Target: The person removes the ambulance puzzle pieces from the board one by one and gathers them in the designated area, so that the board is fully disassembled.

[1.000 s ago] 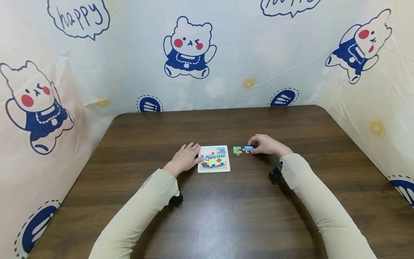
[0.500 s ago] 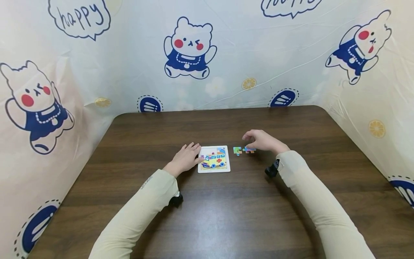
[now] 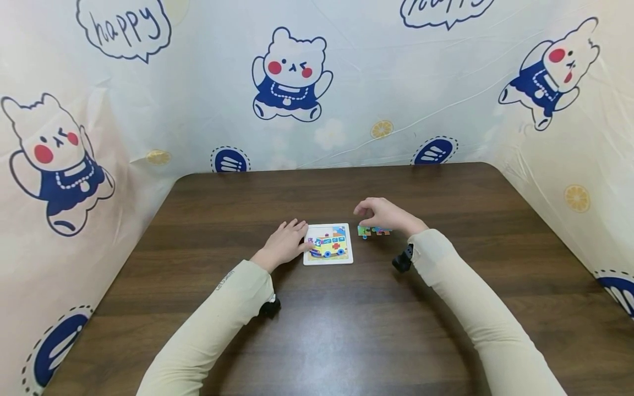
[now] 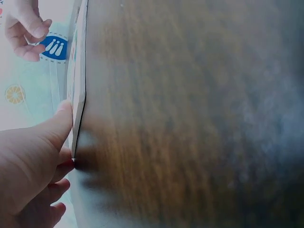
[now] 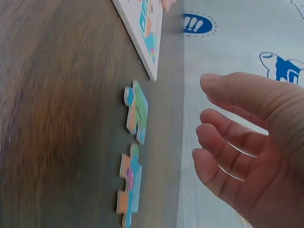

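Observation:
A white-framed jigsaw puzzle board (image 3: 328, 262) with a yellow ambulance picture lies flat on the table; part of its upper left is bare white. My left hand (image 3: 283, 245) rests at the board's left edge, its thumb (image 4: 61, 121) over the frame. To the right of the board lie two loose puzzle pieces: a green one (image 5: 138, 109) and a blue one with orange and purple (image 5: 130, 183). Above them hovers my right hand (image 3: 388, 214), fingers loosely bent and apart, holding nothing. In the right wrist view a gap shows between its fingertips and both pieces.
The brown wooden table (image 3: 327, 319) extends around the board on all sides. A patterned cloth (image 3: 208, 82) with cartoon bears hangs behind it and along both sides. Each wrist wears a black camera; the right one (image 3: 403, 258) sits close above the table.
My right hand has let go of the blue piece, lifted and moved left over the green piece. The blue piece stays beside the green one. My left hand has kept its place on the board.

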Demonstrator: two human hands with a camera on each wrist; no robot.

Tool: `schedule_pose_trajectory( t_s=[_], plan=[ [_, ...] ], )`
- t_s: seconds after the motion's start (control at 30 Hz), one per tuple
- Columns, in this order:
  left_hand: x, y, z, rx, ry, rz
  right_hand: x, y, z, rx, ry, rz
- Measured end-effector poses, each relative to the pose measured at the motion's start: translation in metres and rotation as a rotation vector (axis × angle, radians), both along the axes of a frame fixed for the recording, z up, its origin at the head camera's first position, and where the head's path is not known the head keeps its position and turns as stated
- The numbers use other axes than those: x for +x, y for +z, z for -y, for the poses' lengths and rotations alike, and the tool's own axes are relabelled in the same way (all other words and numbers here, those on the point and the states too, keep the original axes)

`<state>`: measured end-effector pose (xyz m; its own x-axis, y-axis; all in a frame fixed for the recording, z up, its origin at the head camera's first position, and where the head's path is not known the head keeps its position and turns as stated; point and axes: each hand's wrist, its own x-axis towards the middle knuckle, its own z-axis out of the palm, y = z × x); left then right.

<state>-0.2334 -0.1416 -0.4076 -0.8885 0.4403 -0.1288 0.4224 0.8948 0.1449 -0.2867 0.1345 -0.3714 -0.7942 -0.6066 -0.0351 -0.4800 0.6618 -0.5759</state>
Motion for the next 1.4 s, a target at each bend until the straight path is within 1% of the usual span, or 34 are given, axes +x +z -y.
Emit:
schedule_pose_trajectory(
  t_s=[0.27,0.5,0.8,1.07,1.23,1.4],
  plan=[
    [0.0,0.001,0.0,0.001,0.001,0.026,0.003,0.001,0.015,0.026,0.024,-0.003],
    [0.0,0.001,0.0,-0.003,-0.002,0.042,0.004,-0.005,0.028,0.056,0.031,0.014],
    [-0.001,0.002,0.0,-0.002,0.004,0.05,0.002,-0.015,0.039,0.064,0.074,0.022],
    [-0.002,0.002,0.0,-0.014,-0.005,0.046,0.003,-0.02,0.045,0.096,0.135,-0.007],
    [-0.001,0.002,0.0,-0.014,-0.012,0.045,0.004,-0.021,0.049,0.115,0.125,0.004],
    [-0.001,0.003,0.0,-0.012,-0.013,0.045,0.003,-0.022,0.053,0.156,0.106,0.009]
  ],
)
